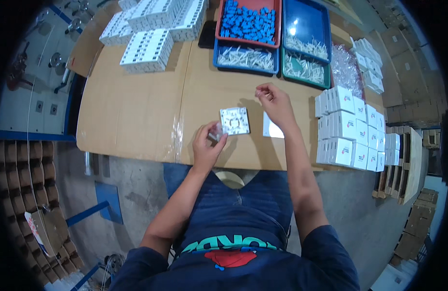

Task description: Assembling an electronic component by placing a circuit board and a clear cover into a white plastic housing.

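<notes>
On the cardboard-covered table lies a square white plastic plate [234, 121] with cut-outs and a round pattern at its middle. My left hand [208, 148] is at its left side, thumb and fingers closed on a small clear plastic bag [216, 131]; what the bag contains is too blurred to tell. My right hand [277, 105] is raised to the right of the plate, thumb and fingertips pinched together. Whatever is between those fingertips is too small to make out. Partly under my right wrist lies a flat white piece [272, 128].
Beyond my hands stand a red tray [280, 24] of blue parts, two blue trays [305, 14] [216, 58] and a green tray [325, 80] with small pale pieces. White boxes [342, 128] are stacked at right, white units [146, 51] at far left. Crumpled clear plastic [346, 68] lies beside the trays.
</notes>
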`<state>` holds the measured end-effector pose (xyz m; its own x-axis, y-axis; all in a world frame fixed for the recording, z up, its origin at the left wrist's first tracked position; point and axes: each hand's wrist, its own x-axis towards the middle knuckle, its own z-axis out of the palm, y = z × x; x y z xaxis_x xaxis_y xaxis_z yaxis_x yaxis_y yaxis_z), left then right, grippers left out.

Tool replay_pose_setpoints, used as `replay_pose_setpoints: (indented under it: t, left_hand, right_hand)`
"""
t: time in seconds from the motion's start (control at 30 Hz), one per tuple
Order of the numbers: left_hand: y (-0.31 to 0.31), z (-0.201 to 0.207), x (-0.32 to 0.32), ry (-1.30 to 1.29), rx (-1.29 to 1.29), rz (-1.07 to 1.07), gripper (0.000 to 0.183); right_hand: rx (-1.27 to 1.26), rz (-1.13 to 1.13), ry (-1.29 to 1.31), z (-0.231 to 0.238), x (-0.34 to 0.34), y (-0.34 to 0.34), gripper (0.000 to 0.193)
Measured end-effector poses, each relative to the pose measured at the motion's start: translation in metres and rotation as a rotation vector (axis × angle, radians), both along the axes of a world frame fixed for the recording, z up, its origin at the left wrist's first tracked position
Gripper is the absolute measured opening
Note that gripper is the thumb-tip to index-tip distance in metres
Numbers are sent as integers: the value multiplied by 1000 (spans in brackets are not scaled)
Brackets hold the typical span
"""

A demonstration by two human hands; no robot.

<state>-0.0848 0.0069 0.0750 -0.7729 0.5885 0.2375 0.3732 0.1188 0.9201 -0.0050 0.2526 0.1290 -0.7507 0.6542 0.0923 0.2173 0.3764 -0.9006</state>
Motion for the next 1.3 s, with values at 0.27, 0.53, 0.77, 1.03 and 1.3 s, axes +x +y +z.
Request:
replay_pose_setpoints:
  t: [0.27,0.53,0.77,1.03,1.3]
  left_hand:
    - [4,-5,5,52,-17,49,43]
    - [7,0,3,82,-45,66,44]
    - [10,-2,3,117,-44,61,44]
    - [9,-2,4,63,-40,70,42]
    - [1,-6,9,63,-40,89,41]
  right_hand:
    - [582,-167,-256,-10,-82,103,14]
    - [700,-77,-417,-29,-114,111,11]
    - [627,-98,-316,-20,-110,114,12]
    - [367,-183,-222,4,-84,77,11]
    - [-52,-81,123,-14,-36,25,16]
